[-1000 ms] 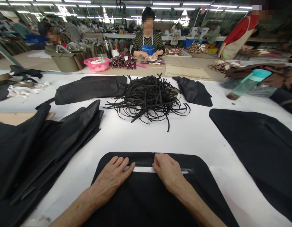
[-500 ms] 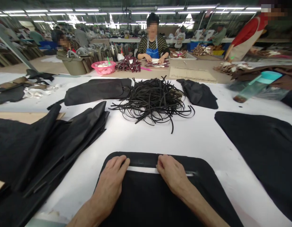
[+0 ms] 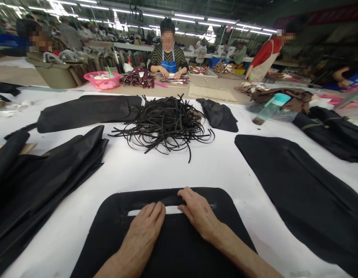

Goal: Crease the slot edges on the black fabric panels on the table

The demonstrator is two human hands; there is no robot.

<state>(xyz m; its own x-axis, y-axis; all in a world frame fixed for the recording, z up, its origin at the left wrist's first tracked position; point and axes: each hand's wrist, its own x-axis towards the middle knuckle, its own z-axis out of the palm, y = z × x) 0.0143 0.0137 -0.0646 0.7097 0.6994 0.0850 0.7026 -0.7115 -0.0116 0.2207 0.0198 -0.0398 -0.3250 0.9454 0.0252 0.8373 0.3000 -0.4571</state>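
Observation:
A black sheet panel (image 3: 170,239) with rounded corners lies in front of me, a long narrow slot near its far edge showing white through it. My left hand (image 3: 146,227) rests palm down on the panel, fingers stretched side by side over the middle of the slot. At the slot's right part is my right hand (image 3: 199,212), its thumb at the opening and its bent fingers on the strip beyond, with the strip's edge between them. The undersides of both hands are hidden.
Beyond the panel lies a heap of black strips (image 3: 170,123). Folded black sheets (image 3: 48,181) lie left, another black panel (image 3: 294,189) right. A bottle (image 3: 270,109) stands on the white table (image 3: 155,170). A co-worker (image 3: 168,54) sits opposite, near a pink basket (image 3: 102,83).
My view has turned right, so the surroundings have shifted left. My left hand has gone from the strip's far left onto the slot's middle. The right hand's thumb and fingers have moved apart.

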